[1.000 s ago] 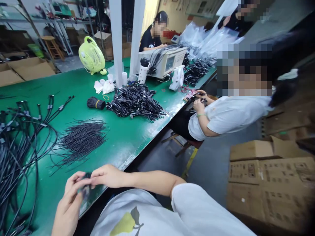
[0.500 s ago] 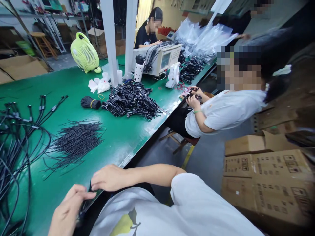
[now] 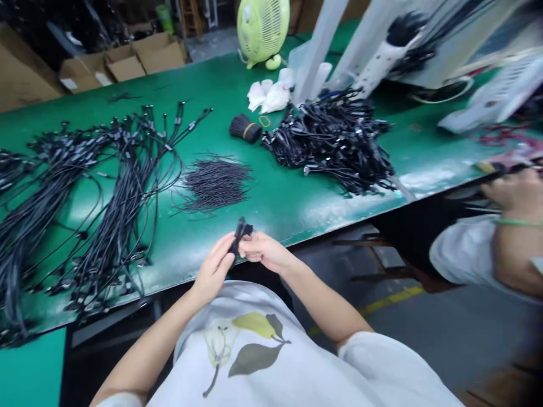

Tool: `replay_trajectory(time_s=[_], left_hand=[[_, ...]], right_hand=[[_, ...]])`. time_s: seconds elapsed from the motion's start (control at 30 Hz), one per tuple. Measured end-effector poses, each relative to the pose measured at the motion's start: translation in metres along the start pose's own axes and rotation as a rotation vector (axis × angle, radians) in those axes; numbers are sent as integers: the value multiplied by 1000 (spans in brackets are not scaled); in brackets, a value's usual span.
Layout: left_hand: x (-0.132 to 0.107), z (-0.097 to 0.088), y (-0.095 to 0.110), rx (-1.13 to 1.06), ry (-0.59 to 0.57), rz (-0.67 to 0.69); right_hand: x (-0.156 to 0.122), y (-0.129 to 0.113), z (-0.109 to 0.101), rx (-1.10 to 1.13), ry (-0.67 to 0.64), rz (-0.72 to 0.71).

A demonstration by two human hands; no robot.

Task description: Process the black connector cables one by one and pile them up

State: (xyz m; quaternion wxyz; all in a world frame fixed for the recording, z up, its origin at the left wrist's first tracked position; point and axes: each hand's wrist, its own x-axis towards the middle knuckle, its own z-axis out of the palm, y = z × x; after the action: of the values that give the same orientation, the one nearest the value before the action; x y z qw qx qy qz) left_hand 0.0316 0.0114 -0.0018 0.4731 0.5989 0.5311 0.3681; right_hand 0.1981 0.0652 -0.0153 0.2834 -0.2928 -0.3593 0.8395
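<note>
My left hand (image 3: 213,270) and my right hand (image 3: 265,252) meet at the near edge of the green table (image 3: 297,200). Both pinch a small black folded cable bundle (image 3: 240,234) between their fingertips. Just beyond them lies a loose fan of thin black ties (image 3: 215,183). To the left, long black cables with connectors (image 3: 106,186) spread over the table.
A heap of coiled black cables (image 3: 335,141) lies right of the ties, with a banded black tie bundle (image 3: 245,128), white cloth (image 3: 269,95) and a yellow-green fan (image 3: 262,25) behind. A co-worker's arm (image 3: 513,237) shows at right. Cardboard boxes (image 3: 123,59) stand beyond the table.
My head has turned left and down, so the table fills the view. My hands have come up from the table edge and closed together on the black bundle.
</note>
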Motion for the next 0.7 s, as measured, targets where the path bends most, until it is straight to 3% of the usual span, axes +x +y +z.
replay_trajectory(time_s=[0.1,0.2,0.3,0.4,0.47,0.6,0.7], left_hand=[[-1,8,-2,-125,-26,-44],[-1,14,2,-395,-59,-163],[5,9,10,-693,45,-264],[11,6,17,-827,134,-341],[11,12,18,-816,45,-398],[3,32,13,-747,-202,-461],[-7,30,7,-628,-279,-451]], right_hand=[[-4,8,-3,172,-115,143],[-14,14,2,146,-156,195],[-22,10,1,-168,0,77],[-22,2,-6,-382,270,-186],[-18,0,-5,-344,326,-319],[-8,4,12,-212,235,-303],[-3,0,-2,-106,303,-345]])
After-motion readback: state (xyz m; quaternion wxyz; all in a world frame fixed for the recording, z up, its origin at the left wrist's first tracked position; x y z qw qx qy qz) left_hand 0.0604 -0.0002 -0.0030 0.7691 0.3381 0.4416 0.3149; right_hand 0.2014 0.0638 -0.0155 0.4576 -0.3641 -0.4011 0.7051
